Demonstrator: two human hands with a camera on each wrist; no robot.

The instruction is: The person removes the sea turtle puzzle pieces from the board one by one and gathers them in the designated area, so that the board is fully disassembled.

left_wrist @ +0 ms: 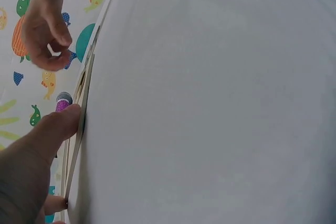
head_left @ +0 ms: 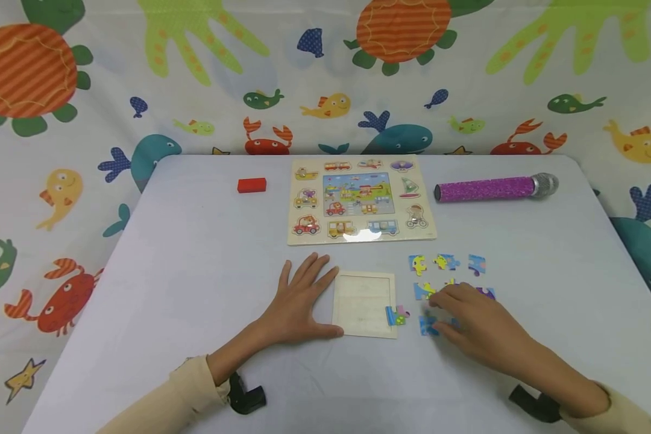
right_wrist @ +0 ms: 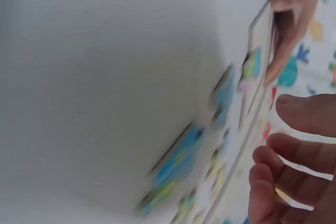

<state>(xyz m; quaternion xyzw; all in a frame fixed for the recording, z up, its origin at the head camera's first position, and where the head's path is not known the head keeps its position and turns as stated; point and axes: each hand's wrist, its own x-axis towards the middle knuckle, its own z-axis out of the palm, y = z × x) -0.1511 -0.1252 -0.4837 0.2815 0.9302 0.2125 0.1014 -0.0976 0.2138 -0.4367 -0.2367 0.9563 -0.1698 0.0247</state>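
My left hand (head_left: 298,307) lies with spread, fairly straight fingers at the left side of a square wooden puzzle tray (head_left: 363,295). Its thumb touches the tray's lower left corner and a finger the upper left one. One blue, green and pink puzzle piece (head_left: 397,315) overlaps the tray's right rim. Over loose puzzle pieces (head_left: 428,326) right of the tray hovers my right hand (head_left: 480,325), fingers loosely bent. In the right wrist view its fingers (right_wrist: 294,153) hold nothing, and the pieces below are blurred. The hand partly hides several pieces.
Behind the tray lies a wooden vehicle peg puzzle (head_left: 304,199). A red block (head_left: 252,185) is to its left, a glittery purple microphone (head_left: 488,188) to its right. The white table (head_left: 195,259) ends at a sea-animal curtain (head_left: 206,114).
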